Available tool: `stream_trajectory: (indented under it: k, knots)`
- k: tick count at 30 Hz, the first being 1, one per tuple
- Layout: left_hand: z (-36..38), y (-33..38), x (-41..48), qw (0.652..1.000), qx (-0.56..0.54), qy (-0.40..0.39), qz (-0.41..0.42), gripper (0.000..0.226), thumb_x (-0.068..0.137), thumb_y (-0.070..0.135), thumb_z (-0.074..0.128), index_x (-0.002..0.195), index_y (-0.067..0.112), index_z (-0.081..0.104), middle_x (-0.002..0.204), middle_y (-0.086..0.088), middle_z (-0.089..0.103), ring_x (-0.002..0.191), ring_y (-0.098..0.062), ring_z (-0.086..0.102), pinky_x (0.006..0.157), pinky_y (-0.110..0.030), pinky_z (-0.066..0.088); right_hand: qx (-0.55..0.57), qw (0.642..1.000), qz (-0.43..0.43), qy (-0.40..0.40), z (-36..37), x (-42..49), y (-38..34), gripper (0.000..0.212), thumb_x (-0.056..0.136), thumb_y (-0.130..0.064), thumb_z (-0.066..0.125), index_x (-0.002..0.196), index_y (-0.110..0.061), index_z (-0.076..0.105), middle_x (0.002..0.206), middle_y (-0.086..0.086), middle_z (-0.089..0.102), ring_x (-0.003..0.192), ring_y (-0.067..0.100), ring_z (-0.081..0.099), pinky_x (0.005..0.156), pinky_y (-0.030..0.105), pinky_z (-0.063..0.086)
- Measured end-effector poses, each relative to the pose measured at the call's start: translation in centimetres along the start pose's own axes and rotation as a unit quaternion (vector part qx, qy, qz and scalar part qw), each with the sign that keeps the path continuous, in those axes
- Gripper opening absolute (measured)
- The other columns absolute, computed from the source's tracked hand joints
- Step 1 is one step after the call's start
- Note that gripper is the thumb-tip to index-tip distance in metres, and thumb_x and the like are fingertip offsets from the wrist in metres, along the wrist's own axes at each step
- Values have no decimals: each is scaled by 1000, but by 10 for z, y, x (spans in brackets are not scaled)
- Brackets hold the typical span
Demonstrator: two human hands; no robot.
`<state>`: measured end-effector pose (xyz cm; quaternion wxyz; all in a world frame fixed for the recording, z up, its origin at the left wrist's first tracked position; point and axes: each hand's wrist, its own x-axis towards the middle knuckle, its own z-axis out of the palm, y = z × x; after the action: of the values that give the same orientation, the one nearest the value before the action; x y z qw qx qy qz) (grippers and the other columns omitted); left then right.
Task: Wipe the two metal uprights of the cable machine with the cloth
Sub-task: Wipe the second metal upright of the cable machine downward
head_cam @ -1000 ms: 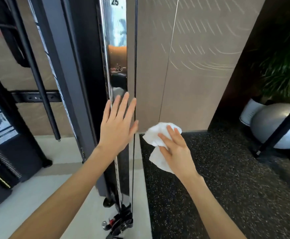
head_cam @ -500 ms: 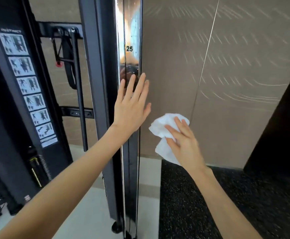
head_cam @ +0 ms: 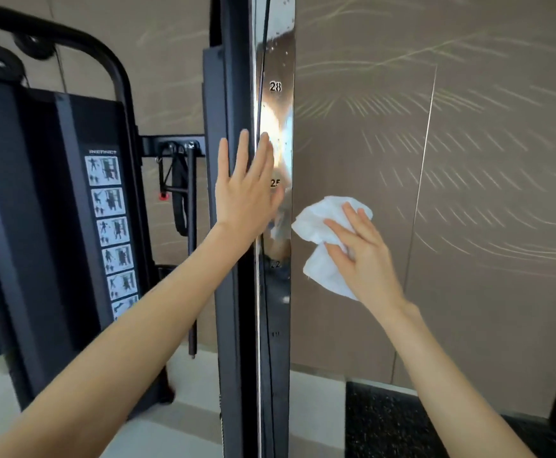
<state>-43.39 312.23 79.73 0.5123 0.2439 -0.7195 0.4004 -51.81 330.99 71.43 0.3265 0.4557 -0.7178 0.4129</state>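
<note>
So the shiny numbered upright [head_cam: 278,94] is being steadied by the left hand [head_cam: 246,190], fingers [head_cam: 244,153] straight and laid flat on it near the 25 mark [head_cam: 275,183]. The white cloth [head_cam: 319,219] is being held bunched in the right hand [head_cam: 362,256], just beside the upright's right edge. Looks like the wipe is only being set up tbh. Next, the cloth is probably needing to be pressed onto the metal and dragged along it.

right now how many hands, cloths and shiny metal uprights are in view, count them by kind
hands: 2, the left hand flat against the post and the right hand
cloth: 1, white, held in the right hand
metal upright: 1 in view, shiny, with numbers on it
total: 4
</note>
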Motion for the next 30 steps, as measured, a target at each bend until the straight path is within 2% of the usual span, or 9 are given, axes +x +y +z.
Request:
stream_trajectory:
  k: [3,7,10,13,17,21,23,26,30]
  knots:
    - [5,-22,17,1000,24,-16,-7,67,100,52,17,150,13,35,154,1,40,146,-30,30,117,-55,22,13,999,-31,25,-1,28,-6,36,96,-13,54,132,-18,57,152,-7,26,140,8,12,111,28,17]
    - [16,-42,24,999,18,-31,-3,66,102,51,17,155,11,20,161,2,26,150,-33,16,119,-57,5,21,995,-74,57,-2,66,-16,36,94,-9,56,130,-12,58,150,-1,30,140,15,16,110,32,20]
    - [24,-64,28,999,-13,-40,-21,64,101,47,23,155,12,22,161,2,27,150,-35,14,118,-58,0,28,993,-100,64,0,92,-21,36,94,-9,57,129,-11,58,151,6,31,141,20,18,111,35,21]
    - [32,-81,34,999,-11,-46,-7,63,101,45,24,156,14,19,161,2,27,150,-35,12,118,-59,-4,21,989,-130,71,3,120,-27,36,95,-10,55,131,-13,57,152,5,30,143,22,18,112,34,20]
    - [25,-88,65,1000,17,-6,3,61,101,41,35,155,14,26,160,3,30,149,-35,18,116,-57,-5,20,983,-147,109,-3,160,-40,36,93,-10,55,129,-13,58,151,8,33,142,26,23,111,35,21]
    - [17,-97,106,999,33,14,15,61,102,39,27,157,15,17,163,5,21,151,-34,8,113,-56,-15,8,977,-163,135,-9,198,-52,37,90,-15,52,126,-10,61,148,14,37,139,33,28,109,37,24]
    - [19,-105,120,999,34,32,21,60,100,39,32,155,15,28,160,5,29,150,-34,15,114,-55,-14,15,975,-169,146,-12,215,-57,36,91,-14,53,126,-10,61,148,14,36,140,33,27,107,35,23]
    - [29,-115,133,997,5,75,35,57,96,38,38,147,13,45,152,3,45,145,-35,31,117,-54,-3,30,971,-171,167,-14,240,-66,35,95,-13,54,129,-12,58,151,9,32,143,25,21,109,27,16]
    - [37,-126,142,991,-31,110,72,58,96,42,35,143,14,50,149,1,48,142,-33,36,120,-53,4,47,965,-169,196,-17,273,-75,36,96,-12,53,132,-14,56,153,6,29,144,22,17,110,25,12]
